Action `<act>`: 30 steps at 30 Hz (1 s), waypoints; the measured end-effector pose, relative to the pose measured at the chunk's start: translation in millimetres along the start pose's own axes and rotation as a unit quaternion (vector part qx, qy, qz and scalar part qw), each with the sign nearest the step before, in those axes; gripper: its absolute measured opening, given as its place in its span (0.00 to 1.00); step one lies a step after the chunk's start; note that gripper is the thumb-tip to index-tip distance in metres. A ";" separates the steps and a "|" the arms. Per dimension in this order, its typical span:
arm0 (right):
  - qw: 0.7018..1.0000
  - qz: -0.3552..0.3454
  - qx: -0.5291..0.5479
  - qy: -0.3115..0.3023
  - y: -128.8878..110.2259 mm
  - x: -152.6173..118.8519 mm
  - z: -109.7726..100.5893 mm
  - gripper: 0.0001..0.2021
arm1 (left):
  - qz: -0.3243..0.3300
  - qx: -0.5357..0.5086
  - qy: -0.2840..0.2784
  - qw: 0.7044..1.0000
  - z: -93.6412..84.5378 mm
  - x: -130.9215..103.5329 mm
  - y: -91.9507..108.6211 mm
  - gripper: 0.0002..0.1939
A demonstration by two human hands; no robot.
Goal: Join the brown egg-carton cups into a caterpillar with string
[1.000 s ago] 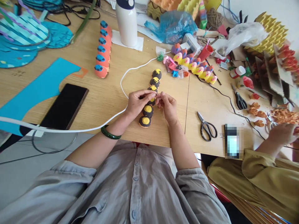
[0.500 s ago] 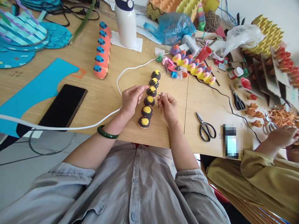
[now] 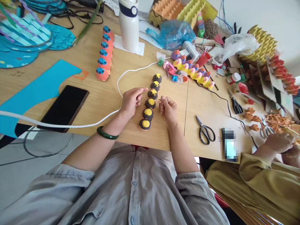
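Note:
A row of black-painted egg-carton cups (image 3: 150,103) with yellow tops runs up the table between my hands. Small dark marks sit on the yellow of the farther cups; the nearer tops are plain yellow. On the left of the row, my left hand (image 3: 131,100) points its index finger toward the third cup from the far end, its other fingers loosely curled. Whether the fingertip touches the cup is unclear. My right hand (image 3: 168,107), just right of the row, has thumb and index finger pinched together. A tiny dark bit shows at their tips, too small to name.
A white cable (image 3: 105,123) crosses the table left of the row. Farther left lie a phone (image 3: 64,106) and blue sheet (image 3: 35,90). Black-handled scissors (image 3: 205,131) lie right. Orange cups (image 3: 105,54) and a white bottle (image 3: 129,28) stand behind. A co-worker's hands (image 3: 278,145) are far right.
My left index finger has straightened out toward the row, away from the thumb. My right hand stays pinched in nearly the same place. The co-worker's hands have shifted slightly left; the view has moved a little.

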State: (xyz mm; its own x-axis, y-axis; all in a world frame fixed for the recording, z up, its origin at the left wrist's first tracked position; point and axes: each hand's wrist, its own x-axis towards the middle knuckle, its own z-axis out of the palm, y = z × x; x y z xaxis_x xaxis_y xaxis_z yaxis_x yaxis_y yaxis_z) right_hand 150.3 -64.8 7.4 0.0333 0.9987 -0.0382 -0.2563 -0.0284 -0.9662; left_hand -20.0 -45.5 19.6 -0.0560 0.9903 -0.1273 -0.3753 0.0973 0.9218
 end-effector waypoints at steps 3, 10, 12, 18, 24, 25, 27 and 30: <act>1.000 -0.001 0.008 0.012 0.2 -0.4 0.4 0.22 | -0.006 -0.005 -0.002 1.000 0.6 -1.3 2.8 0.11; 1.000 0.009 0.006 0.018 2.5 0.9 -0.2 0.23 | 0.049 0.064 -0.027 0.996 1.5 -4.1 -3.5 0.13; 1.000 0.008 0.000 0.016 2.9 1.2 0.0 0.23 | 0.099 0.115 -0.053 0.987 3.5 -7.4 -5.2 0.14; 1.000 -0.004 -0.010 0.009 3.5 0.9 0.8 0.23 | 0.152 0.195 -0.103 0.964 6.6 -12.5 -11.0 0.14; 1.000 -0.006 -0.024 -0.006 4.6 0.1 2.5 0.22 | 0.204 0.228 -0.097 0.947 5.0 -10.7 -15.6 0.12; 1.000 -0.007 -0.023 -0.009 4.4 -0.2 2.5 0.22 | 0.210 0.232 -0.095 0.945 4.9 -10.6 -15.5 0.12; 1.000 -0.006 -0.017 -0.014 3.6 -0.8 2.3 0.23 | 0.211 0.231 -0.092 0.945 4.8 -10.6 -14.9 0.12; 1.000 0.004 -0.018 -0.018 2.0 -1.5 1.6 0.24 | 0.206 0.221 -0.077 0.950 4.6 -10.4 -14.5 0.12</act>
State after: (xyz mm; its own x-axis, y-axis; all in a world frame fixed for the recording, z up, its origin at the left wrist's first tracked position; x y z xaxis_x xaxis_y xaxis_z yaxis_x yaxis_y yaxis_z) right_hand 148.2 -66.3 6.0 -0.0047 0.9993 -0.0381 -0.2219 -0.0382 -0.9743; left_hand -9.7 -56.7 9.2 0.0342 0.9532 0.3003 0.0767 -0.3021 0.9502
